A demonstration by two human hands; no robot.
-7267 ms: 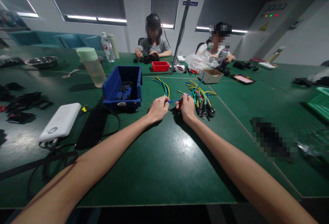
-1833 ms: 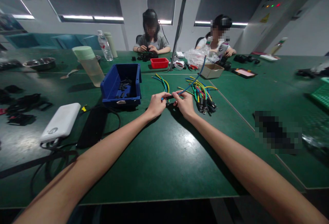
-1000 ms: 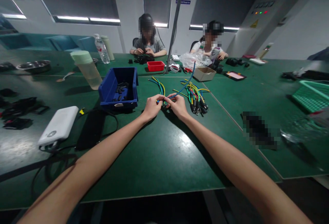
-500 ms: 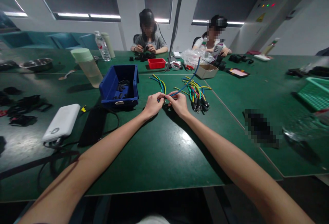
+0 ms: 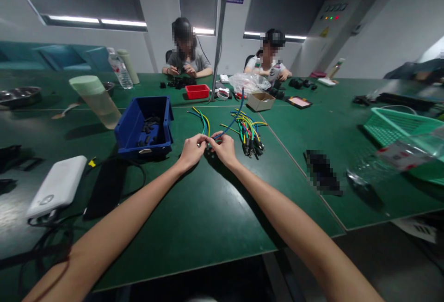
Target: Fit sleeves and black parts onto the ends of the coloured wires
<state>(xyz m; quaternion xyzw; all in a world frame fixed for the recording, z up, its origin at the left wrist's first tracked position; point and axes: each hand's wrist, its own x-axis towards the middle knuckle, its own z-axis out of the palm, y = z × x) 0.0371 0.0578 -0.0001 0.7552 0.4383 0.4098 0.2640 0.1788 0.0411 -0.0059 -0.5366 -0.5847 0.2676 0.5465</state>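
Observation:
My right hand (image 5: 225, 149) is closed on a blue wire (image 5: 235, 118), whose free end sticks up and away to the right. Fingertip to fingertip with it, my left hand (image 5: 192, 151) pinches at the wire's near end; what exactly sits between those fingers is too small to make out. Just beyond my hands lie a few yellow, green and blue wires (image 5: 207, 120). To the right rests a bundle of coloured wires (image 5: 248, 128) with black sleeves and metal lugs at the near ends. A blue bin (image 5: 126, 141) left of my hands holds small black pieces (image 5: 150, 128).
On the left stand a green-lidded bottle (image 5: 100, 105), a white power bank (image 5: 58, 186) and a black phone-like slab (image 5: 107, 186). Rightward are a cardboard box (image 5: 261, 103), a clear bottle (image 5: 388, 156) and a green basket (image 5: 391, 119). Two people sit across the table.
My view has turned to the right, so the scene sits farther left. My hands stay together on the blue wire, with little visible change in grip.

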